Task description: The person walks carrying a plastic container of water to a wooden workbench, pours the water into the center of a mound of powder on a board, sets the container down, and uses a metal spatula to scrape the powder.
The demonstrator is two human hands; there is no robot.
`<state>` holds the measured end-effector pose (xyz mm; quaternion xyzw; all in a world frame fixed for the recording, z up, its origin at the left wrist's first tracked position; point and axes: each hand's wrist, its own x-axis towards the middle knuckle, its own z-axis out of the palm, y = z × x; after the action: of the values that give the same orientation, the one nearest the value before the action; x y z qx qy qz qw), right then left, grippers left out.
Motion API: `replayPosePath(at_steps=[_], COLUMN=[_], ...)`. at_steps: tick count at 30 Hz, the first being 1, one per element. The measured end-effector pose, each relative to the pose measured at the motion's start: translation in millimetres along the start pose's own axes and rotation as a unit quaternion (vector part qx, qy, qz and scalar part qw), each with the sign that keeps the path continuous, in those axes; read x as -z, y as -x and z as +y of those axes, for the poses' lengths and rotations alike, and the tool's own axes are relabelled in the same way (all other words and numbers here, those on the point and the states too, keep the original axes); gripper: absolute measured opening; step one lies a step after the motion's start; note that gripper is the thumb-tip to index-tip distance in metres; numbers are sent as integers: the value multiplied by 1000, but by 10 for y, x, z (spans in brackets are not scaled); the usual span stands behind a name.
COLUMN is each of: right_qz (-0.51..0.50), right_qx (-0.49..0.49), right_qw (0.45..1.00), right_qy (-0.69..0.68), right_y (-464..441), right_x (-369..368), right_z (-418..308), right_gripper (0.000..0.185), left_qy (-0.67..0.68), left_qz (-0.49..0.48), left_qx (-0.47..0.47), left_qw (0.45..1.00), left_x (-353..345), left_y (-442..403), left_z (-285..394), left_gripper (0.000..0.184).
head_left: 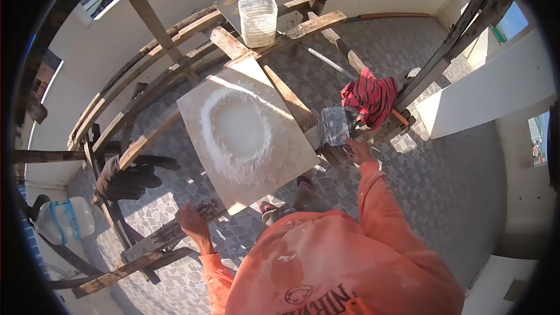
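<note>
My right hand (357,151) is closed at the near edge of a grey, flat rectangular thing (335,126) with pale smears, whose exact kind I cannot make out. It lies just right of a board (248,192) that carries a ring of white powder (209,134) around a smooth pale, wet-looking middle (238,130). Over a wooden plank (169,233), left of the board's near corner, my left hand (192,224) shows loosely bent fingers and nothing visible in them. A red and black striped cloth (370,98) hangs beyond my right hand.
A whitish, powder-smeared plastic tub (258,21) stands behind the board. Dark gloves (131,176) hang on the timber at left, near a large clear bottle (64,220). Wooden beams (146,14) surround the board, above a stone-patterned floor (420,181). An orange-handled tool (400,117) shows beside the cloth.
</note>
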<state>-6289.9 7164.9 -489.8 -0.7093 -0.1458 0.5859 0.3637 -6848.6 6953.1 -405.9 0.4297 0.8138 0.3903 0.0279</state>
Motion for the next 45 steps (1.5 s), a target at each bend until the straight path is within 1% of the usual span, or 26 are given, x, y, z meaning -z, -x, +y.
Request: replayPosePath(at_steps=[2, 5, 6, 9, 10, 13, 14, 16, 17, 19, 21, 22, 23, 24, 25, 28, 30, 31, 34, 37, 38, 40, 43, 45], right_qz=[-45, -64, -77, -67, -75, -98, -102, -102, -114, -139, -163, -175, -188, -192, -191, -185, -195, -197, -234, -216, -231, -263, -271, -269], right_qx=[31, 93, 144, 139, 118, 66, 57, 56, 57, 55, 49, 50, 51, 40, 33, 17, 28, 35, 43, 53, 39, 12, -4, 10], right_qw=[998, 992, 986, 984, 985, 986, 986, 989, 986, 980, 974, 971, 968, 967, 967, 968, 965, 964, 964, 975, 972, 964, 956, 954], right_qy=[-22, -59, -21, -87, -97, -118, -119, -96, -108, -129, -149, -154, -158, -165, -164, -168, -172, -176, -122, 12, 21, 41, 111, 131], right_y=[-67, 24, -57, -37, 9, 54, 45, 253, 189, 74, 138, 63, 4, -47, -84, -87, -18, 1, -37, 8, -5, -88, -67, -53], right_x=[75, 109, 158, 245, 256, 232, 234, 167, 198, 253, 271, 309, 349, 378, 416, 406, 384, 378, 384, 373, 388, 458, 486, 449], right_z=[3, -114, -128, -95, -106, -59, -47, -265, -270, -181, -266, -209, -179, -167, -145, -176, -213, -225, -212, -299, -326, -425, -627, -698], right_gripper=[41, 33, 29, 25, 26, 29, 31, 38, 38, 39, 35, 34, 32, 26, 23, 14, 17, 19, 17, 21, 22, 24, 28, 29], left_qy=[-21, 0, -12, -6, -9, 7, -12, -13, -14, 29, 75, 79, 46, 66, 86, 54, 53, 60, 73, 45, 41, 46, 55, 61], left_qz=[14, 39, 34, 29, 37, 10, -3, -4, -5, -27, -49, -35, -53, -49, -44, -44, -31, -27, -26, -36, -26, -13, -3, -4], left_qx=[11, -2, 23, 70, 69, 65, 56, 19, 2, 34, 80, 40, 31, 39, 47, 56, 36, 50, 80, 102, 79, 84, 100, 112], left_qw=[1000, 999, 999, 997, 997, 998, 998, 1000, 1000, 999, 993, 995, 997, 996, 994, 996, 997, 997, 994, 993, 996, 995, 993, 992], left_x=[40, 24, 13, -103, -160, -254, -269, -391, -438, -521, -535, -596, -580, -609, -646, -729, -798, -817, -843, -808, -820, -804, -786, -776], left_y=[112, 365, 449, 665, 730, 798, 783, 814, 826, 861, 858, 874, 864, 852, 853, 864, 911, 927, 997, 996, 1007, 985, 1008, 1019], left_z=[7, 85, 150, 265, 337, 701, 852, 840, 882, 928, 1027, 981, 1039, 1105, 1172, 1251, 1299, 1316, 1346, 1323, 1195, 1184, 1120, 1092], left_gripper=[22, 20, 20, 19, 18, 18, 19, 21, 22, 25, 24, 24, 24, 24, 24, 23, 22, 21, 20, 22, 22, 22, 22, 22])
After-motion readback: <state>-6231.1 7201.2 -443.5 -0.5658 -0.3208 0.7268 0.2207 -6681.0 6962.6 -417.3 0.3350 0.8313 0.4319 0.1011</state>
